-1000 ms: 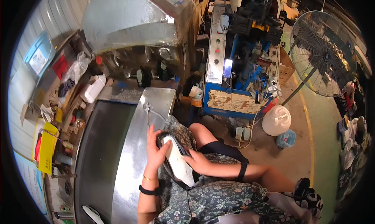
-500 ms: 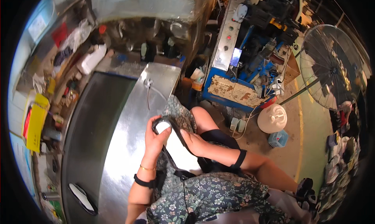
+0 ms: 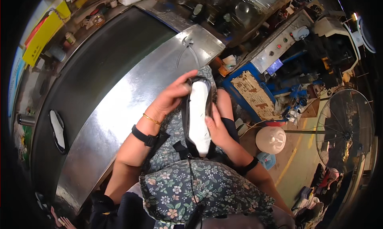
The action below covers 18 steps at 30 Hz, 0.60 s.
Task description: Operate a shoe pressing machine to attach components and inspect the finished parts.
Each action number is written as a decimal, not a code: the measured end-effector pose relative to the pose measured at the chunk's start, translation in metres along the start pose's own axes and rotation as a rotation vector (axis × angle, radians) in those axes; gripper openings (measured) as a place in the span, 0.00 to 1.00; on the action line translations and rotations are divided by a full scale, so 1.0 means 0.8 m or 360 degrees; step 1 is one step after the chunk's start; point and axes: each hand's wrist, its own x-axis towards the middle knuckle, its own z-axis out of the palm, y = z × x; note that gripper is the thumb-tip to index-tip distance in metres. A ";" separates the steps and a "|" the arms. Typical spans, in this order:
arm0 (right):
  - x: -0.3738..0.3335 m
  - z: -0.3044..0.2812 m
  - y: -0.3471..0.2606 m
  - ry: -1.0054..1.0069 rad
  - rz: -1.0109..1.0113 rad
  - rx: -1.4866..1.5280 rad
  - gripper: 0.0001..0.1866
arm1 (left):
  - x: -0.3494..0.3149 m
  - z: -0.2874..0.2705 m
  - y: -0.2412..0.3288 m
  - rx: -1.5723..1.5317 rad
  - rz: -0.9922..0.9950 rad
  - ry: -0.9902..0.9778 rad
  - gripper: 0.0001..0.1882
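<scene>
Over my lap is a black shoe with a long white underside (image 3: 198,111), its sole side turned up toward me. My right hand (image 3: 219,130) grips its right side, with the thumb lying on the white surface. At the far left end of the shoe is my left hand (image 3: 172,94), its index finger stretched out and the other fingers against the black edge. Those fingertips are slightly blurred. A second black shoe with a white underside (image 3: 58,131) lies on the dark conveyor belt (image 3: 93,55) to the left.
A shiny metal table (image 3: 119,93) runs between me and the belt, with a grey hose (image 3: 191,51) at its far end. To the right stand a blue machine (image 3: 255,93), a white drum (image 3: 270,140), a blue basket (image 3: 266,160) and a large fan (image 3: 345,133). Another person's hand (image 3: 64,222) shows at lower left.
The shoe has swung from tilted to nearly upright in the picture, with its whole white underside showing. My left thumb has come off the white part and the fingers have straightened. The view has turned.
</scene>
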 end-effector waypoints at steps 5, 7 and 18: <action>0.020 0.009 -0.014 0.0037 0.0068 -0.0241 0.37 | -0.029 0.044 -0.026 0.2050 -0.0144 0.1171 0.28; 0.020 0.019 -0.027 0.0050 0.0227 -0.0366 0.39 | -0.026 0.051 -0.016 0.2811 -0.0241 0.1139 0.24; 0.010 0.035 0.001 0.0319 -0.0050 -0.0044 0.35 | -0.090 0.038 -0.066 0.1988 0.0223 0.0767 0.33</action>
